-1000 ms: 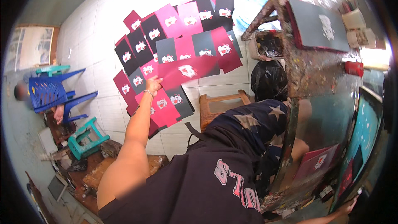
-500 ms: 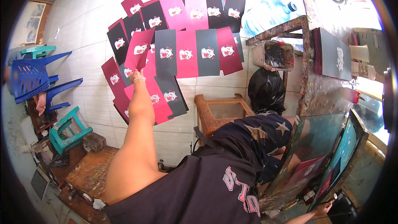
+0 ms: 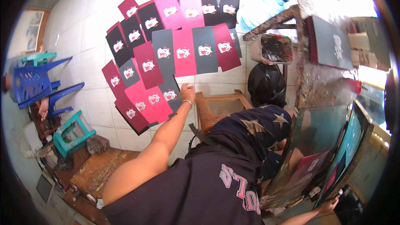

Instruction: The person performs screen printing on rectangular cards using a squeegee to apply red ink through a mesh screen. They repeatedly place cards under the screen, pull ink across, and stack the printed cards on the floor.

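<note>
Maroon sheet (image 3: 307, 167) on the glass counter (image 3: 321, 125), lower right: the left hand (image 3: 188, 93), empty, fingers loosely parted, is well up-left; the right hand (image 3: 330, 205), grip unclear, is nearer, at the teal screen (image 3: 349, 135).

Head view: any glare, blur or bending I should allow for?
Head view: glare bleaches the far tiled floor and pales the water bottle; head view: printed sheets on the floor read clearly; head view: the red container at right looks smeared; head view: fisheye distortion bends straight edges near the rim, and the corners go black.
</note>
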Tool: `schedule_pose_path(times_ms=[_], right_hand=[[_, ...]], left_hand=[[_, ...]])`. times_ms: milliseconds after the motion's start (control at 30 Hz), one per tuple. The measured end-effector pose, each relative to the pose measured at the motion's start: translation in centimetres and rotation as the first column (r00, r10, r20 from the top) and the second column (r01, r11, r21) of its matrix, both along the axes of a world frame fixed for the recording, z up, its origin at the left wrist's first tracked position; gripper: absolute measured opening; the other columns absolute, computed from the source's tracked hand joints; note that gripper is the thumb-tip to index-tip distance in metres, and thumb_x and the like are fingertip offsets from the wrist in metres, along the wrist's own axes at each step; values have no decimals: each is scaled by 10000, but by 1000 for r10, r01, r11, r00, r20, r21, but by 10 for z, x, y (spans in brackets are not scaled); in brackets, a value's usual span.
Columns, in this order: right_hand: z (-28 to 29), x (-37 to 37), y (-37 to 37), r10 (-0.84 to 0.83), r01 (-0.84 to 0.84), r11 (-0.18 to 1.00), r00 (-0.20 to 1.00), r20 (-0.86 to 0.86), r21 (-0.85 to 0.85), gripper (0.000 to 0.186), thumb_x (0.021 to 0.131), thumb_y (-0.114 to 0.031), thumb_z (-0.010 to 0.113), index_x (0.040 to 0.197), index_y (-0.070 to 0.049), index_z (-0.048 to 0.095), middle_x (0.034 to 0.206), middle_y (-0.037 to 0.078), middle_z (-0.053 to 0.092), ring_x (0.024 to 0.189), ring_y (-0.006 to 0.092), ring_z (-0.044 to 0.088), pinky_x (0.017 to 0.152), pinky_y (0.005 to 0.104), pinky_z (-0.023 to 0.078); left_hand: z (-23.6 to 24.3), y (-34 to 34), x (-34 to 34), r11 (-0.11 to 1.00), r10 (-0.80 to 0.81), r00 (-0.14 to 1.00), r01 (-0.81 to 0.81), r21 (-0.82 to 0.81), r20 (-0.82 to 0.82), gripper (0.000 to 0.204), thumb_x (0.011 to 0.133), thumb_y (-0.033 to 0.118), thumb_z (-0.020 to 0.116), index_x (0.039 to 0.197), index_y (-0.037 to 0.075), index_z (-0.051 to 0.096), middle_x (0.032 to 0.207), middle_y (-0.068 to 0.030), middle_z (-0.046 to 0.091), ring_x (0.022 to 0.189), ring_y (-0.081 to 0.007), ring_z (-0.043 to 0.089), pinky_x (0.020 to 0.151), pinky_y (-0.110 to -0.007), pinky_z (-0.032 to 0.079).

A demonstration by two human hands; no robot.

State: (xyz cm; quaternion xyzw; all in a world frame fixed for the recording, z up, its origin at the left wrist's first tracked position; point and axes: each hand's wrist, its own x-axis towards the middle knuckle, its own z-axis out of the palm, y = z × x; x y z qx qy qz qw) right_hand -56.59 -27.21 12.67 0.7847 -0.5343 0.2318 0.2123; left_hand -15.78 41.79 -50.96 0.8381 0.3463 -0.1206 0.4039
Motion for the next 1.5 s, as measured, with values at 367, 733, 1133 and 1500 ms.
schedule_pose_path(times_ms=[367, 733, 1133, 1500], right_hand=[[56, 53, 27, 105, -101, 994, 986, 128, -41, 624, 905, -670, 602, 1166, -127, 765, 904, 178, 735, 842, 343, 696, 803, 419, 539], [106, 58, 19, 61, -61, 998, 994, 91, -7, 655, 871, -620, 619, 777, 23, 699, 773, 284, 660, 785, 463, 672, 732, 495, 501], [128, 77, 20, 84, -87, 996, 968, 235, 5, 687, 881, -617, 595, 763, 51, 705, 770, 285, 686, 750, 419, 684, 768, 479, 521], [124, 75, 13, 129, -130, 991, 960, 250, -12, 691, 896, -596, 606, 681, 57, 678, 675, 237, 666, 641, 333, 649, 701, 460, 502]], left_hand=[[431, -320, 54, -44, -482, -108, 994, 99, 870, 182, 936, 41, 712, 1114, 20, 744, 974, -123, 722, 834, -216, 695, 752, -319, 550], [418, -535, -47, -732, -146, -948, 297, 613, 284, 890, 855, 609, 726, 1556, 120, 477, 1642, -43, 429, 1567, -304, 278, 1295, -525, 165], [420, -536, -59, -736, -181, -976, 215, 642, 121, 946, 865, 703, 650, 1594, 144, 426, 1678, 13, 375, 1594, -266, 222, 1298, -552, 39], [421, -534, -60, -735, -177, -978, 205, 646, 109, 1030, 809, 741, 669, 1605, 147, 398, 1673, -2, 380, 1593, -271, 219, 1304, -560, 41]])
